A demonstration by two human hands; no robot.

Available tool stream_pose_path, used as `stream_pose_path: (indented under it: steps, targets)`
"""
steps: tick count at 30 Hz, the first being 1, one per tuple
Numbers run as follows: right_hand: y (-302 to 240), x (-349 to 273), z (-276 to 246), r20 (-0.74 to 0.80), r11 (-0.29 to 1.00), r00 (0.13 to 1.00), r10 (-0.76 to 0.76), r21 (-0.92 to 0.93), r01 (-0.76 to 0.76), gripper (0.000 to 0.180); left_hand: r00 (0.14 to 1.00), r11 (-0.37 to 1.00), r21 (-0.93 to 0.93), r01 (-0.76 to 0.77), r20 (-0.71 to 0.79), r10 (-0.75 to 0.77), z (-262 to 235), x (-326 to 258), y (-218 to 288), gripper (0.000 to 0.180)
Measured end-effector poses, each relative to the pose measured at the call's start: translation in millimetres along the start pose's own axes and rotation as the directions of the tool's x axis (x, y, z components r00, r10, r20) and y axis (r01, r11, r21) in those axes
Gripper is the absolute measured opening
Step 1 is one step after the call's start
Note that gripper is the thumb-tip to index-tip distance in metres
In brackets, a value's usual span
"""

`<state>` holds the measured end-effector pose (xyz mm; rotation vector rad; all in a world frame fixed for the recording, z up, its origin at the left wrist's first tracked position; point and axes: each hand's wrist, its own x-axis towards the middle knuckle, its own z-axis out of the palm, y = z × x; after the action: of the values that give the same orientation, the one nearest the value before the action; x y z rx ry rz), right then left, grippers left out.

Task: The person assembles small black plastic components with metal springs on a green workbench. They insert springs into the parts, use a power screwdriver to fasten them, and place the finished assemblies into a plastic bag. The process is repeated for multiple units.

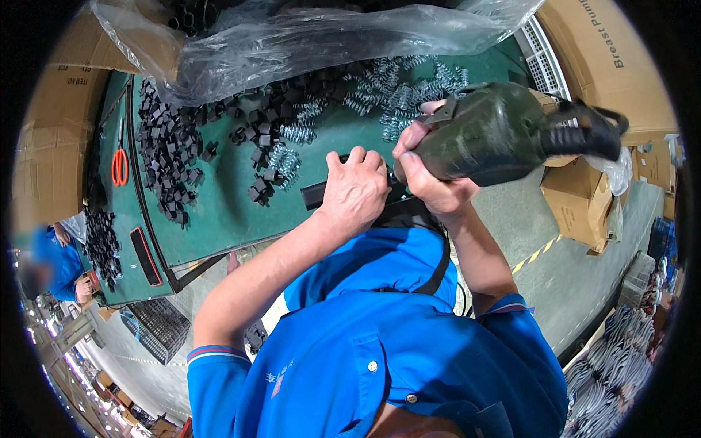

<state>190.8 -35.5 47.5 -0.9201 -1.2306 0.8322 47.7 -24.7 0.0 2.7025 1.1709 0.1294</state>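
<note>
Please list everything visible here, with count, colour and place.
Power tool: one, dark green, right hand
Bar: one, black, left hand
Tabletop: one, green, centre
Coil springs: many, silver, tabletop
Small blocks: many, black, tabletop
Scissors: one, orange handles, tabletop left
Phone-shaped slab: one, black and red, below scissors
Plastic sheet: one, clear, top
Cartons: several, brown, both sides
Mesh crate: one, black, lower left
Slotted crate: one, white, upper right
Bent pieces: many, grey, lower right
Coworker: one, blue sleeve, left
Own shirt: one, blue, bottom
Left hand: one, bare, centre
Right hand: one, bare, centre
</note>
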Motion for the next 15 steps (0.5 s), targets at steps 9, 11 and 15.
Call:
stream_pose_path:
  steps: [9,11,15]
  targets:
    - [23.6,-3.2,-12.3,0.136,0.955,0.98,0.143,0.243,-0.173,0.055,0.999,0.999,-0.033,-0.014,0.029,0.015,-2.1,-0.7,0.6,0.026]
    - [25.0,1.1,-16.9,0.186,0.956,0.973,0.134,0.233,-0.177,0.061,0.999,0.998,-0.047,-0.037,-0.04,0.035,-0.5,-4.2,-0.9,0.042]
    - [-4.0,33.4,-21.1,0.33,0.86,0.909,0.254,0.353,-0.369,0.07,0.999,1.0,0.016,-0.001,0.054,0.0,-4.2,-5.5,3.2,0.037]
